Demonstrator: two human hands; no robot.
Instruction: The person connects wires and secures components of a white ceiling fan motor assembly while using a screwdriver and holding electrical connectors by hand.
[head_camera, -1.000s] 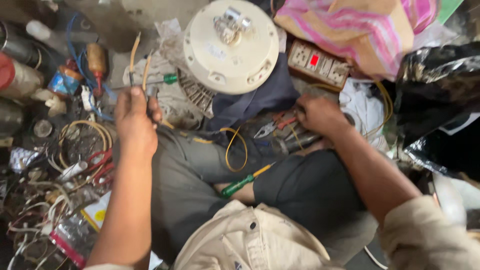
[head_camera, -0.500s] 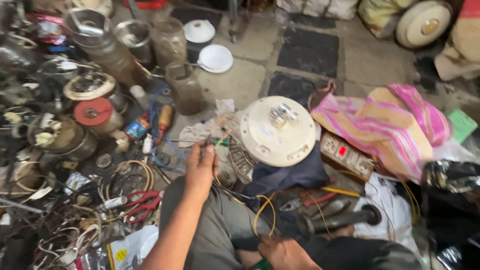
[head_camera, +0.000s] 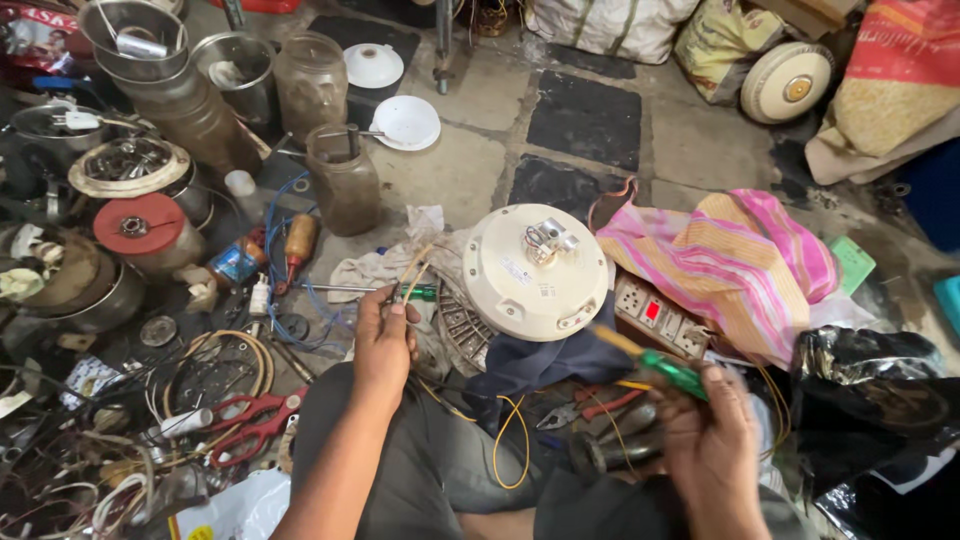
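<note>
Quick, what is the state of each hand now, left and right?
Left hand: closed, pinching thin tan wires.
Right hand: closed around a green-handled screwdriver; blurred.

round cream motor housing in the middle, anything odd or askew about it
Yes. The cream motor housing sits tilted, propped on a dark cloth and a metal grille, with bare wires poking from its hub. The left hand pinches thin wires beside it; the right hand holds a green-handled screwdriver.
</note>
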